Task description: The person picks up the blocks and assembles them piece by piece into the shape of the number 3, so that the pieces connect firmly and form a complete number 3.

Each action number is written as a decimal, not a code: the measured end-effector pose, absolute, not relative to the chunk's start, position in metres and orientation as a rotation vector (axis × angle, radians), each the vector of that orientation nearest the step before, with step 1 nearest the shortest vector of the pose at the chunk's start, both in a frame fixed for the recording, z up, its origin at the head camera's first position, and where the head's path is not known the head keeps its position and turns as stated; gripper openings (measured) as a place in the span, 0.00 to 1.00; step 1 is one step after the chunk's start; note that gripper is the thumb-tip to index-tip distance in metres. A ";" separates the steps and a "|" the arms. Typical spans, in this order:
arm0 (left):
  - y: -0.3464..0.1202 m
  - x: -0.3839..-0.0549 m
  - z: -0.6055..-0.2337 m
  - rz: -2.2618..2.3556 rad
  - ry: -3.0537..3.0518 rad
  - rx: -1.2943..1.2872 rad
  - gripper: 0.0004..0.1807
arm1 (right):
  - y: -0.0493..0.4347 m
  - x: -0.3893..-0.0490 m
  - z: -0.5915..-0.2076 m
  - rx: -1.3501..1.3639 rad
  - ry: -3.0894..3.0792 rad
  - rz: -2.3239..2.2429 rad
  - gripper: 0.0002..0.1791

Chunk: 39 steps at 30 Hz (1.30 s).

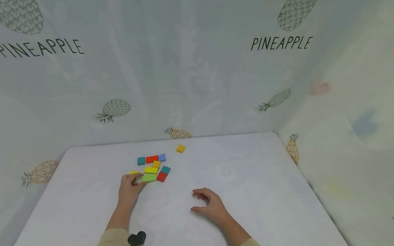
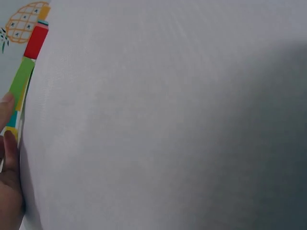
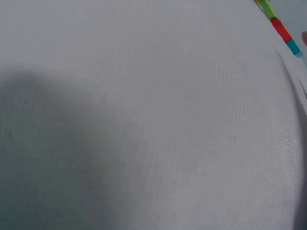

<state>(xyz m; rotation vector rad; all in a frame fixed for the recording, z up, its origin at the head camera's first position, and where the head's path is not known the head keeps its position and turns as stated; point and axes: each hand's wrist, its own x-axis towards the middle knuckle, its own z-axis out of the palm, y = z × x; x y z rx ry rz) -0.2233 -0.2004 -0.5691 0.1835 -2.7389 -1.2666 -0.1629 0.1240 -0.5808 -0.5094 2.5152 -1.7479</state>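
At the front left of a cluster of coloured blocks, my left hand (image 1: 129,189) pinches the left end of a light green block (image 1: 149,178) between thumb and index finger. In the left wrist view, the thumb (image 2: 6,106) lies against that green block (image 2: 21,79). A yellow block (image 1: 134,172) shows partly behind the fingers, and another yellow block (image 1: 150,170) lies just behind the green one. My right hand (image 1: 210,206) is held over the table to the right, fingers loosely curved, thumb apart, nothing between them.
Right of the green block lie a red block (image 1: 161,176) and a teal block (image 1: 166,170). Behind are an orange block (image 1: 156,164), a teal block (image 1: 141,161), a long red block (image 1: 152,159) and a blue block (image 1: 162,157). A separate orange block (image 1: 181,148) sits near the table's (image 1: 244,166) back edge.
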 end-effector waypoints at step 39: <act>-0.094 -0.225 -0.548 -1.822 -2.527 0.053 0.18 | 0.149 -0.204 -0.529 -0.259 2.418 -1.939 0.30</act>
